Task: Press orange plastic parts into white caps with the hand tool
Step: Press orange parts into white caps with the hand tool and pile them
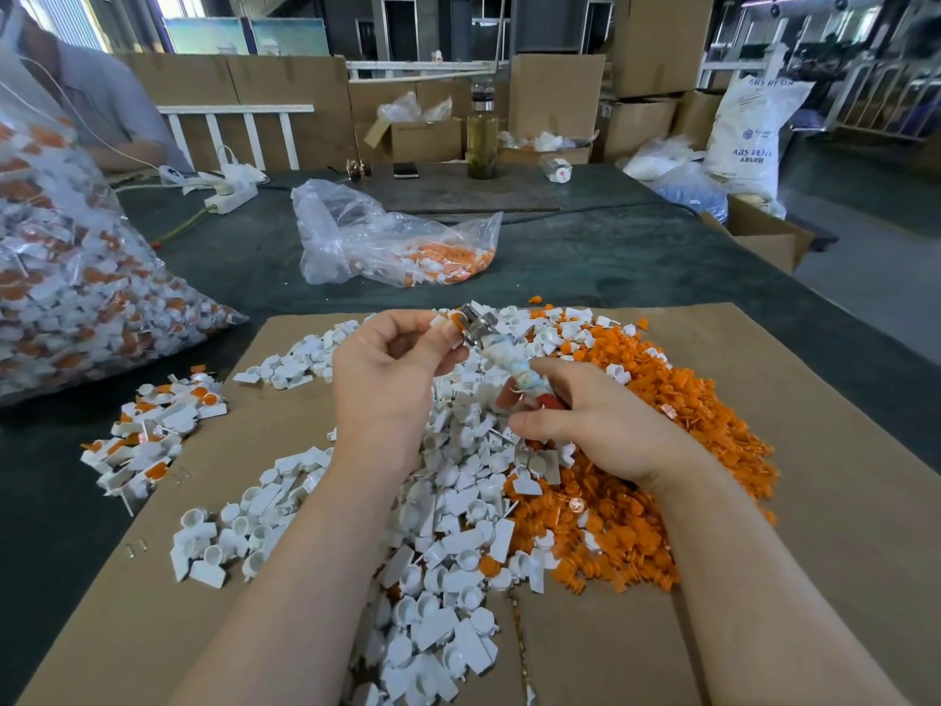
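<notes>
My left hand (392,369) pinches a white cap (442,319) with an orange part in it, held up above the heap. My right hand (596,425) grips the taped handle of the hand tool (501,356), whose metal head (471,323) meets the cap at my left fingertips. Below the hands a heap of loose white caps (448,527) spreads over a sheet of cardboard (840,450). A heap of orange plastic parts (662,450) lies to its right.
A small pile of assembled caps (153,435) lies at the cardboard's left edge. A big clear bag of assembled caps (66,277) stands at the left, another bag (397,247) lies farther back. A person sits at far left; a bottle (482,140), power strip (231,196) and boxes stand behind.
</notes>
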`<state>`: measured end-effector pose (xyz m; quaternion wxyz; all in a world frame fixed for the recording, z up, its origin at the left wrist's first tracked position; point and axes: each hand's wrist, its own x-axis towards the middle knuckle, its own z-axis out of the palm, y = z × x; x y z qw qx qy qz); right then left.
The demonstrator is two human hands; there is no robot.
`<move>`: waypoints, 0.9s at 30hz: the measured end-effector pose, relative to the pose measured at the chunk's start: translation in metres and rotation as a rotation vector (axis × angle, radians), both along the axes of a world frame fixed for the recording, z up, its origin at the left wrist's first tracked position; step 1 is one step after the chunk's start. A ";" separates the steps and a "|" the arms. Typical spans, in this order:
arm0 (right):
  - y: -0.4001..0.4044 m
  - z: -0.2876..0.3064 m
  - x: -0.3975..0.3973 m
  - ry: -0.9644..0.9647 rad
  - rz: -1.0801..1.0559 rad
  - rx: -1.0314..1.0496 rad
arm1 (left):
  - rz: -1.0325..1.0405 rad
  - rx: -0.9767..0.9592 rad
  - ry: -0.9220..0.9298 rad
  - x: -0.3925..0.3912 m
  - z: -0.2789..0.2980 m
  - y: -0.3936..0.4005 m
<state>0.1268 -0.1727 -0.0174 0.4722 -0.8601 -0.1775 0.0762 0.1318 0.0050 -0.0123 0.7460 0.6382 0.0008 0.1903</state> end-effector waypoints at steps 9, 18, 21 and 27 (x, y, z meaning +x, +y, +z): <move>0.006 -0.003 0.001 -0.045 0.022 0.001 | -0.022 -0.029 -0.008 0.000 0.001 0.003; 0.010 -0.003 0.000 -0.079 -0.005 -0.022 | -0.029 -0.060 0.040 0.003 -0.001 0.004; 0.011 -0.006 0.001 -0.142 -0.040 -0.073 | -0.062 -0.086 0.121 0.005 -0.003 0.008; 0.003 -0.013 0.009 -0.269 -0.280 -0.168 | 0.095 -0.514 0.417 0.018 -0.006 0.042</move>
